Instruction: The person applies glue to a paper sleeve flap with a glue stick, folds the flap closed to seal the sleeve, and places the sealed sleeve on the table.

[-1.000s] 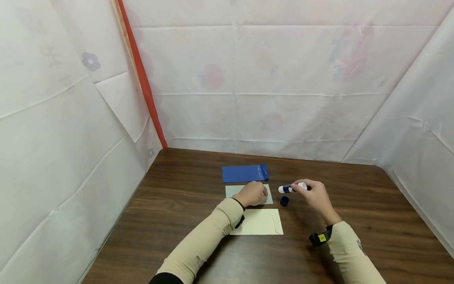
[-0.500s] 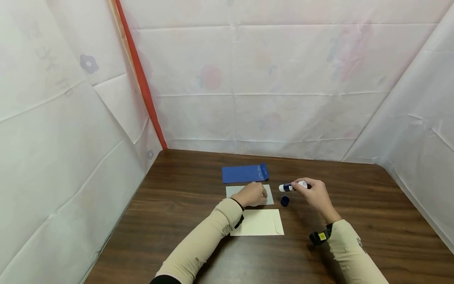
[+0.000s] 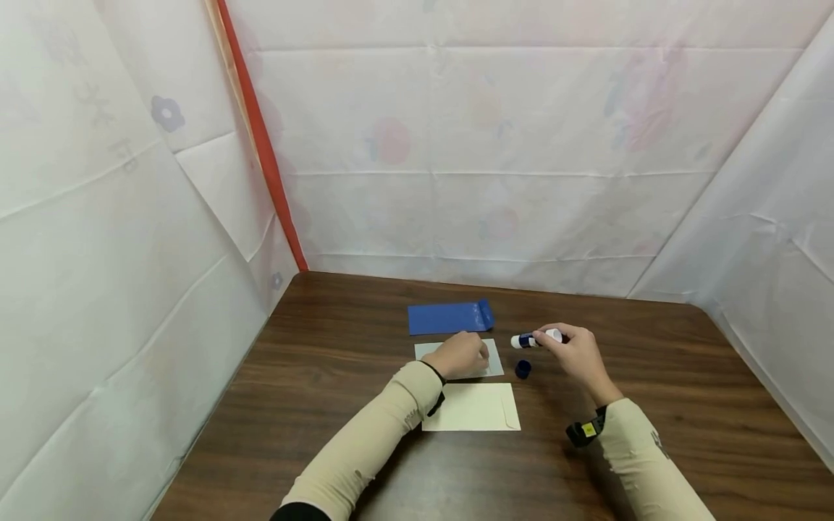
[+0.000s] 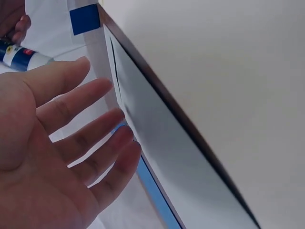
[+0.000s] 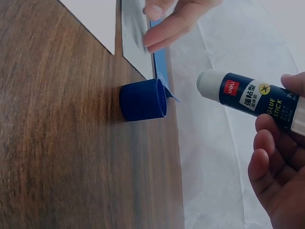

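Note:
My right hand (image 3: 578, 356) holds an uncapped glue stick (image 5: 248, 95) above the table, its white end pointing left. The blue cap (image 5: 143, 100) stands on the wood below it. In the left wrist view my left hand (image 4: 62, 138) has its fingers spread and gently bent, fingertips right at a pale grey-green envelope (image 4: 157, 138). From the head view, this hand (image 3: 458, 354) covers the middle of that envelope (image 3: 494, 356). A cream envelope (image 3: 476, 409) lies nearer, partly under the left wrist. Farther back is a blue envelope (image 3: 445, 319) with its right flap raised and whitish marks beside the fold.
The three envelopes lie in a row on a dark brown wooden table (image 3: 313, 376). White patterned sheeting (image 3: 521, 145) hangs behind and at both sides. A red strip (image 3: 263, 145) runs down the back left corner.
My right hand has risen slightly with the glue stick, farther from the cap. My left hand has shifted a little to the left on the grey-green envelope.

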`<state>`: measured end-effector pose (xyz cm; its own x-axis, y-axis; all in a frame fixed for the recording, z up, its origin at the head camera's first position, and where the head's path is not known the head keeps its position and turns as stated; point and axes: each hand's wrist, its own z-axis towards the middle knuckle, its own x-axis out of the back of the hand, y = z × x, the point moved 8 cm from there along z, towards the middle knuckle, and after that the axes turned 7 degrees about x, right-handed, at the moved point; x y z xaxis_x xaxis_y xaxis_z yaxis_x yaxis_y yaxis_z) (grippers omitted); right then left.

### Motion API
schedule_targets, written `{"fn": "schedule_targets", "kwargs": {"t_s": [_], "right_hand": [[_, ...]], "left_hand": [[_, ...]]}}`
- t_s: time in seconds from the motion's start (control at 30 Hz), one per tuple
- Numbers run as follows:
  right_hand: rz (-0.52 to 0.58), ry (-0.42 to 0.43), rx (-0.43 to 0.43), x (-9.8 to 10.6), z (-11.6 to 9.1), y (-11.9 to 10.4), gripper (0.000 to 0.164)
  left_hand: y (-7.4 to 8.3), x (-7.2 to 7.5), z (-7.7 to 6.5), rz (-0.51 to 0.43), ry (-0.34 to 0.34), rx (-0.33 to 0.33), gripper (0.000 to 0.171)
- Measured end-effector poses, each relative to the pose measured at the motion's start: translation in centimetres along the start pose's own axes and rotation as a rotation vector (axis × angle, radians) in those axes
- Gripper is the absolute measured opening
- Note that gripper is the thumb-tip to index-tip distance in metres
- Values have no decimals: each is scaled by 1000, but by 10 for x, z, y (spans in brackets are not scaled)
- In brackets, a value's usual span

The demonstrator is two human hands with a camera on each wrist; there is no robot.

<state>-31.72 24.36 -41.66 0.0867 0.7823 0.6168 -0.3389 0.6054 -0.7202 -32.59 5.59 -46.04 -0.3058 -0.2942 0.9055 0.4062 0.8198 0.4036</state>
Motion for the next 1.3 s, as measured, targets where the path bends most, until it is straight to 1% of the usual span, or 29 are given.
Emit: {"fn": "schedule_targets", "kwargs": {"t_s": [0.17,0.4,0.5,0.6,0.7,0.77,0.93,1.1,1.3], "right_hand": [[7,4,-19,1,2,1,32],[20,6,-22,4,4,-1,33],[26,14,-21,5,4,-2,31],[32,18,-22,3,5,0,30],[23,15,-20,0,6,4,31],[23,11,-18,-2,7,6,32],[37,2,-26,-6,11,7,35],[39,4,-35,-7,18,6,39],[31,24,-43,-10,23,5,35]], "left_hand": [[-8,8,2,-9,31,37,23],[-16,18,4,-25,99,92,22],[-19,19,4,-37,119,120,23],[-23,20,4,-30,146,148,22],[-26,20,4,-10,174,168,20],[-27,21,4,-17,187,176,20],[-33,23,4,-77,202,208,22],[-39,28,5,-101,230,240,25],[-43,29,5,-116,245,256,24]]}}
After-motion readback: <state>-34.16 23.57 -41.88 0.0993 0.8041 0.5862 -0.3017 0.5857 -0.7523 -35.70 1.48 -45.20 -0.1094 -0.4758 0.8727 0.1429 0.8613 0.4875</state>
